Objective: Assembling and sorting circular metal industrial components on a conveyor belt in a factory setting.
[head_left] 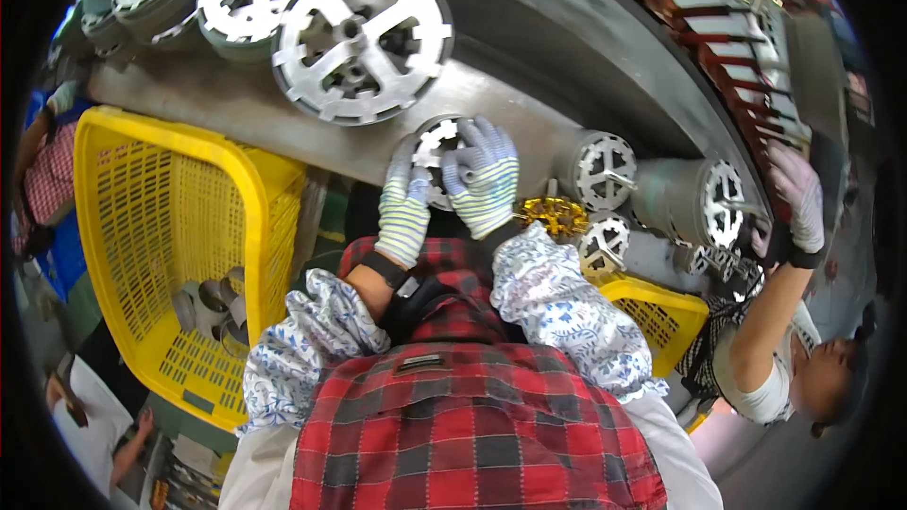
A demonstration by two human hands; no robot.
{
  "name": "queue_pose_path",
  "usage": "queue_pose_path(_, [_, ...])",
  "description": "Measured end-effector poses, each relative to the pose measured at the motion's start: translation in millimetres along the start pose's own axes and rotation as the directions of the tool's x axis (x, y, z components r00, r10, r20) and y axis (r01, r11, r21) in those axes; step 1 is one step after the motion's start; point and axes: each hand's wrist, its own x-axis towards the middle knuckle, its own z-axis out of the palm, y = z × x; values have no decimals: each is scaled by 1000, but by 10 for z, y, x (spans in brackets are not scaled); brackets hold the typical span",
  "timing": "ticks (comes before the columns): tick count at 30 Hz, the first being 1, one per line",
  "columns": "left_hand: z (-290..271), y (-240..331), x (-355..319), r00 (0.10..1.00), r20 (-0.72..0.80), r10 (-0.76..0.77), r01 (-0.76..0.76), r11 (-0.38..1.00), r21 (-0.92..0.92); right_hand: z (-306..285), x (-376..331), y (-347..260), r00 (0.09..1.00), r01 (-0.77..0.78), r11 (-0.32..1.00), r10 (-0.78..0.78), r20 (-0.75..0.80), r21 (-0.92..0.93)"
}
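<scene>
Before me, at the near edge of the metal bench [529,109], is a round metal part with a toothed, slotted face [437,139]. My left hand [406,203], in a striped knit glove, has its fingers curled along the part's left rim. From the right, my right hand [487,178], gloved the same way, is bent over the face and rim. The two hands grip it between them, and they hide much of it. A larger slotted metal wheel [383,66] with a spoked face stands just beyond, touched by neither hand.
More slotted metal drums [253,0] line the far left, and others [675,198] lie at right beside a gold-coloured toothed part [553,215]. A yellow basket [255,198] holding curved metal pieces [213,307] is at left. Another person's gloved hand [798,194] reaches toward a rack at right.
</scene>
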Motion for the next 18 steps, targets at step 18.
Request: queue_pose_path(18, [130,734,128,986,161,48,36,875,-482,-1558,159,254,931,-249,914,317,181,-320])
